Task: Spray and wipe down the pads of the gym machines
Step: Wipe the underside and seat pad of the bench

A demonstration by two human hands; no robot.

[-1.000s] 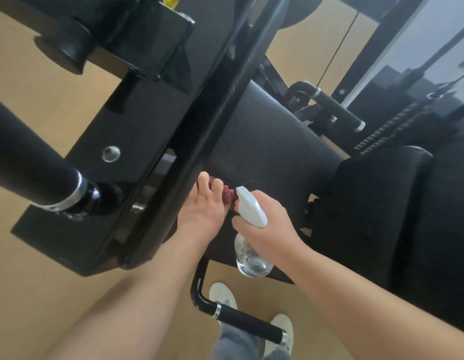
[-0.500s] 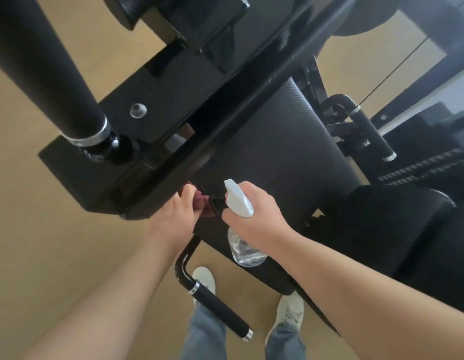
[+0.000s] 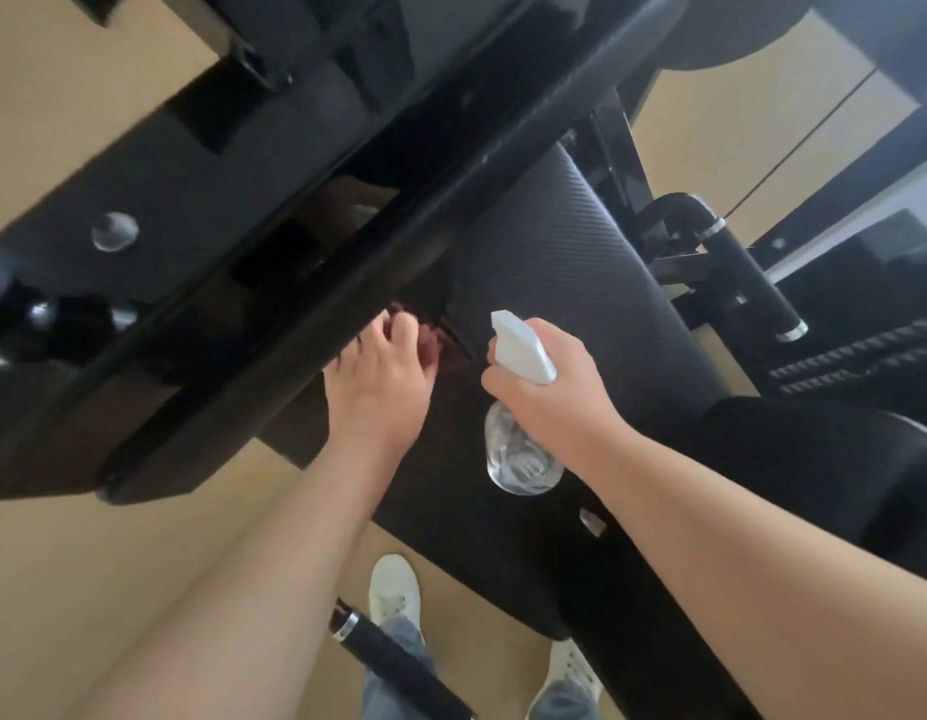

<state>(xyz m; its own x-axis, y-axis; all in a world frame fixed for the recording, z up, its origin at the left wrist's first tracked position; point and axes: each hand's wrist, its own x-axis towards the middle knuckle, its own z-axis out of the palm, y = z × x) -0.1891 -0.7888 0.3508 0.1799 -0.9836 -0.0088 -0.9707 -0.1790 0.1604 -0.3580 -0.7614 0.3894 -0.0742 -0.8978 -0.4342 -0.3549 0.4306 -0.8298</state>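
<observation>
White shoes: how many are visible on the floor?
2. One white shoe is at bottom centre, beside the black handle; the other is lower right, against the machine's black base.

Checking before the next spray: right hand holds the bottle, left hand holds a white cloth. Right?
No: the cloth is dark red, not white, as the head view shows. The right hand does hold the bottle, and the left hand holds the cloth.

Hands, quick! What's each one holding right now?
Left hand: fingers curled on the dark red cloth, against the black pad.
Right hand: grips the spray bottle.
</observation>
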